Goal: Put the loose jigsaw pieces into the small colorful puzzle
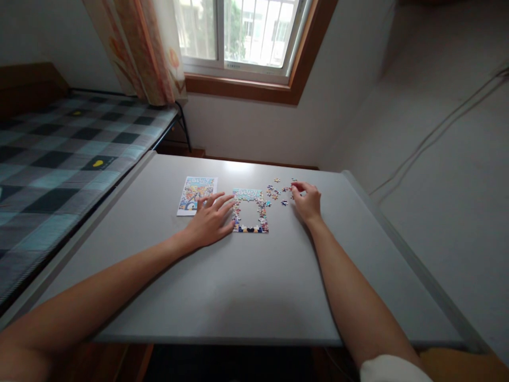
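A partly assembled jigsaw puzzle [247,194] lies flat on the table, its border joined around a bare middle. My left hand [213,218] rests at its left edge with fingers spread, partly over a printed reference picture [194,188]. To the right of the puzzle several loose jigsaw pieces [273,191] are scattered. My right hand [307,201] is among the pieces at the right end, thumb and forefinger pinched together. Whatever sits between those fingertips is too small to make out.
The grey-white table [222,297] has raised side edges. On the left stands a bed with a checked cover [119,137]. A window [254,37] with an orange curtain [139,48] is behind the table, and a cable [437,127] runs along the right wall.
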A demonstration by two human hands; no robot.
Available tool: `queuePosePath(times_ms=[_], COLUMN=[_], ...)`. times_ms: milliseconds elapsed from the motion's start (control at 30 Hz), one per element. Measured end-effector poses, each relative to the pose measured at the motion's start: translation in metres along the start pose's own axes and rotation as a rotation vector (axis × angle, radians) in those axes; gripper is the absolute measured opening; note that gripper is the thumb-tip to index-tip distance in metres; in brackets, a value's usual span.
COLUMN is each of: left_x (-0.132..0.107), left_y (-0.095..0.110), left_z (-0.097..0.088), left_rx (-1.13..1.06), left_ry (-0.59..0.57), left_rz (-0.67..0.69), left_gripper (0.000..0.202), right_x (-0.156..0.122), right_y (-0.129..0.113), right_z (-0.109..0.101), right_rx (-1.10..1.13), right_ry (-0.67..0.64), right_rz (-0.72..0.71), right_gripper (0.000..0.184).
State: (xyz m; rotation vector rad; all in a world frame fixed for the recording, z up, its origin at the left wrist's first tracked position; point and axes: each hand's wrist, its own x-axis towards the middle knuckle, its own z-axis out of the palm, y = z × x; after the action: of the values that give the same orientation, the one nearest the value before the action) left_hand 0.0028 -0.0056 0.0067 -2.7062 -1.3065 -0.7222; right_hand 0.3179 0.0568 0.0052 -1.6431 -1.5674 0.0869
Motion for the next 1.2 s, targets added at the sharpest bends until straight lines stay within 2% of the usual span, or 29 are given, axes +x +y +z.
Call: queuePosePath(times_ms=[133,233,467,800,967,1200], left_x=[0.001,0.002,0.002,0.002,0.001,0.003], left_y=[-0.002,-0.003,0.0,0.001,-0.001,-0.003], left_z=[0.003,0.004,0.003,0.003,0.006,0.006], left_rx=[-0.02,-0.029,-0.02,-0.038,0.004,0.03], left_ry=[-0.137,-0.169,-0.105,-0.111,-0.118,-0.23], left_rz=[0.028,0.033,-0.021,-0.051,-0.094,-0.023], left_gripper=[0.054,0.055,0.039,0.035,0.054,0.065], right_x=[-0.005,-0.008,-0.009,-0.01,-0.011,-0.013], right_y=[0.002,0.001,0.004,0.006,0.003,-0.001], right_z=[0.003,0.004,0.005,0.005,0.004,0.003], right_rx=[-0.021,-0.015,0.001,0.033,0.022,-0.005], right_ry=[-0.037,-0.039,-0.018,-0.013,-0.014,-0.075], right_rz=[0.028,0.033,0.032,0.052,0.068,0.044], right_gripper=[0.024,0.025,0.026,0.027,0.027,0.026])
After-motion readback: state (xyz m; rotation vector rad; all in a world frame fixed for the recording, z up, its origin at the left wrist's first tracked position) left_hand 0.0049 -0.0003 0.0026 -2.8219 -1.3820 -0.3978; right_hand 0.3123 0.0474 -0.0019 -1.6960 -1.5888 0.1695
